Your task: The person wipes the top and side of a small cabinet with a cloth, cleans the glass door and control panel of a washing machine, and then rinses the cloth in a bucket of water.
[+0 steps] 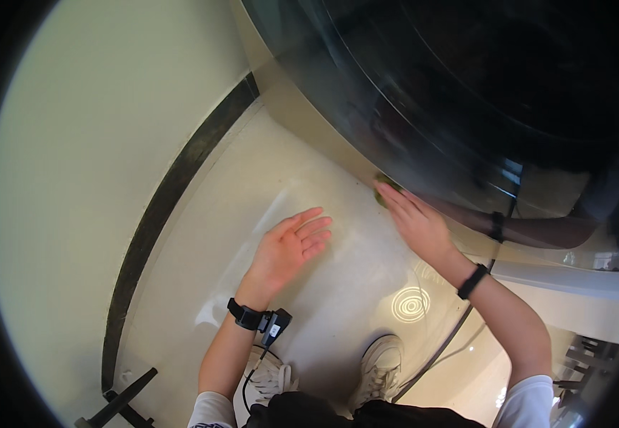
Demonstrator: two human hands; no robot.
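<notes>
My right hand (416, 219) presses a green cloth or sponge (380, 193) against the pale side panel (314, 125) just below the edge of a glossy dark glass surface (421, 123). The fingers cover much of the green piece, so its exact kind cannot be told. My left hand (288, 246) hangs in the air over the pale floor, palm turned up and sideways, fingers apart, holding nothing. Each wrist wears a black band; the left one carries a small black device with a cable.
A pale wall (84, 134) with a dark skirting board (175, 187) curves along the left. Black metal legs (127, 393) stand at lower left. A dark cable (448, 337) crosses the floor beside my right shoe (383, 364). Dark furniture parts (587, 358) show at lower right.
</notes>
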